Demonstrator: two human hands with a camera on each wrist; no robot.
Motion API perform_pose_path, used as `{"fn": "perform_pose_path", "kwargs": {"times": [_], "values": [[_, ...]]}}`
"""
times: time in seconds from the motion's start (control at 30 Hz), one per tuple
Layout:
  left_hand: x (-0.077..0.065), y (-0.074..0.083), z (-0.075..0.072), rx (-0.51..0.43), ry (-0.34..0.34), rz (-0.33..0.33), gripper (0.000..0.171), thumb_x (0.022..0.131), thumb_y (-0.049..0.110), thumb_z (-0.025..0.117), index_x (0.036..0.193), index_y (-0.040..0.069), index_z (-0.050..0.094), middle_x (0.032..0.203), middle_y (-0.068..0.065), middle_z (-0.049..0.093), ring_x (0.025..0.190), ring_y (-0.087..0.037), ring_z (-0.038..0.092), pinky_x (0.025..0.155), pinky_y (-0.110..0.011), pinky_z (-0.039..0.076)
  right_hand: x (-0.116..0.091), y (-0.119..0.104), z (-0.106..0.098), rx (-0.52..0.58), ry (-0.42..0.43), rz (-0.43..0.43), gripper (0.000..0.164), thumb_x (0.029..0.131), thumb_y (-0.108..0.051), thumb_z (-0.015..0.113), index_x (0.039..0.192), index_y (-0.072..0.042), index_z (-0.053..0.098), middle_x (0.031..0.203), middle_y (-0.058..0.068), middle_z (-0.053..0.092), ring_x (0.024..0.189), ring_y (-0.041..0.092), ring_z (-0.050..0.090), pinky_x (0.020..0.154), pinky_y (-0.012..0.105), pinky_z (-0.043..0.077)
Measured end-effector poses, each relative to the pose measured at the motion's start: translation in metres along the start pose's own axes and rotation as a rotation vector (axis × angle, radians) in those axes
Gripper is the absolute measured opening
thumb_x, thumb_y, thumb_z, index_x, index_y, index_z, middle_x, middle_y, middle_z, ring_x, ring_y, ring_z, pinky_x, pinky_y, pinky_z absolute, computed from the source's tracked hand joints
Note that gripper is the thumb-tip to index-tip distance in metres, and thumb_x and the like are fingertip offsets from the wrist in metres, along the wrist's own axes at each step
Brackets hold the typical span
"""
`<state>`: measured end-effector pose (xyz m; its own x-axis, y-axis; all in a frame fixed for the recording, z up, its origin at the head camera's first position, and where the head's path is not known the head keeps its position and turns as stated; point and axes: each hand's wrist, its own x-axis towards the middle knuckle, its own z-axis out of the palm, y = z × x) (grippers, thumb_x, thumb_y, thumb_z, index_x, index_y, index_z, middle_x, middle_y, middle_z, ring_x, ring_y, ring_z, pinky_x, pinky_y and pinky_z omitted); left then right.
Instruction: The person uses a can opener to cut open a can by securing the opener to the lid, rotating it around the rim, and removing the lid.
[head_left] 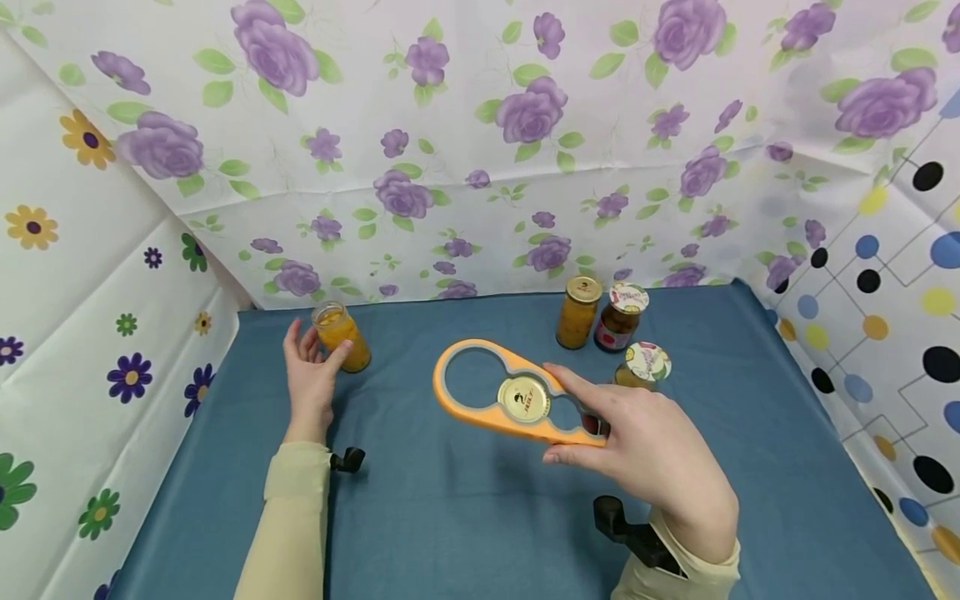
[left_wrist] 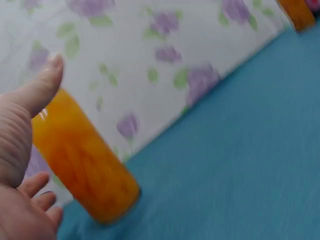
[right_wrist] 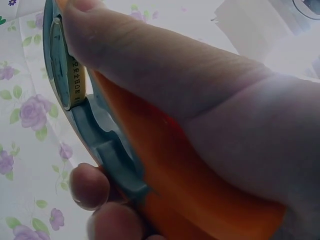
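The orange opener [head_left: 491, 417] is long and teardrop-shaped, its smooth shell lined in grey around several round openings. A flat, round gold lid [head_left: 525, 398] with a dark printed mark sits in the middle opening; the right wrist view shows lettering along its rim. The open jar [head_left: 347, 342] is a clear glass cylinder with glossy orange pieces inside, standing on the blue cloth [head_left: 442, 517], which looks matte and lightly creased.

Taking twelve o'clock as the far side in the head view, a purple-flowered sheet [head_left: 465, 108] hangs at twelve, a daisy-printed sheet [head_left: 75, 308] at nine and a dotted sheet [head_left: 892, 333] at three. From the opener, a tall gold-capped jar [head_left: 576, 319] stands at one o'clock, a dark jar [head_left: 617, 327] with a patterned lid just beside it at two, and a third jar [head_left: 647, 362] between two and three, its lower part hidden behind the right hand [head_left: 648, 454].

The right hand grips the opener firmly by its four o'clock end, raised above the cloth, so the lid lies at ten o'clock from that grip. The left hand [head_left: 311, 379] is loosely spread, thumb and fingers on either side of the open jar, which lies between one and two o'clock from the palm; whether the fingers touch the glass I cannot tell.
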<state>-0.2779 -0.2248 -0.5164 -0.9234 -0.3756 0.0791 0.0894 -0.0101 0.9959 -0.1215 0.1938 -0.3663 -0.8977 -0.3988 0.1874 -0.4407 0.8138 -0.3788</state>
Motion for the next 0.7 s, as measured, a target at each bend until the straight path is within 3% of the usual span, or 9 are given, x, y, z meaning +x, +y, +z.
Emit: {"fn": "perform_pose_path", "kwargs": {"times": [0.23, 0.4, 0.53, 0.7], "values": [[-0.020, 0.042, 0.020, -0.308, 0.139, 0.312, 0.086, 0.080, -0.004, 0.079, 0.150, 0.011, 0.031, 0.151, -0.011, 0.035, 0.139, -0.018, 0.030, 0.119, -0.031, 0.020, 0.001, 0.000, 0.000, -0.007, -0.004, 0.003, 0.082, 0.076, -0.079, 0.060, 0.148, -0.050, 0.033, 0.066, -0.015, 0.047, 0.053, 0.004, 0.041, 0.044, 0.025, 0.038], [-0.037, 0.071, 0.040, -0.468, 0.176, 0.496, 0.082, 0.077, -0.012, 0.078, 0.145, 0.003, 0.036, 0.149, -0.015, 0.035, 0.139, -0.022, 0.032, 0.118, -0.036, 0.023, 0.001, 0.000, 0.000, -0.012, 0.001, -0.001, 0.083, 0.076, -0.079, 0.060, 0.148, -0.049, 0.034, 0.067, -0.015, 0.047, 0.054, 0.003, 0.041, 0.045, 0.025, 0.038], [-0.052, 0.084, 0.055, -0.583, 0.118, 0.478, 0.070, 0.081, -0.012, 0.073, 0.141, 0.001, 0.039, 0.146, -0.021, 0.036, 0.136, -0.029, 0.036, 0.116, -0.040, 0.029, 0.001, 0.000, 0.001, -0.013, -0.001, 0.002, 0.082, 0.076, -0.079, 0.061, 0.148, -0.049, 0.035, 0.067, -0.015, 0.047, 0.054, 0.003, 0.041, 0.045, 0.025, 0.038], [-0.073, 0.087, 0.073, -0.647, -0.028, 0.305, 0.058, 0.088, -0.012, 0.066, 0.139, -0.002, 0.041, 0.141, -0.025, 0.042, 0.131, -0.037, 0.042, 0.104, -0.034, 0.045, 0.001, 0.001, 0.001, -0.010, 0.005, -0.001, 0.082, 0.076, -0.078, 0.061, 0.148, -0.049, 0.035, 0.067, -0.015, 0.047, 0.054, 0.003, 0.041, 0.045, 0.025, 0.038]]}}
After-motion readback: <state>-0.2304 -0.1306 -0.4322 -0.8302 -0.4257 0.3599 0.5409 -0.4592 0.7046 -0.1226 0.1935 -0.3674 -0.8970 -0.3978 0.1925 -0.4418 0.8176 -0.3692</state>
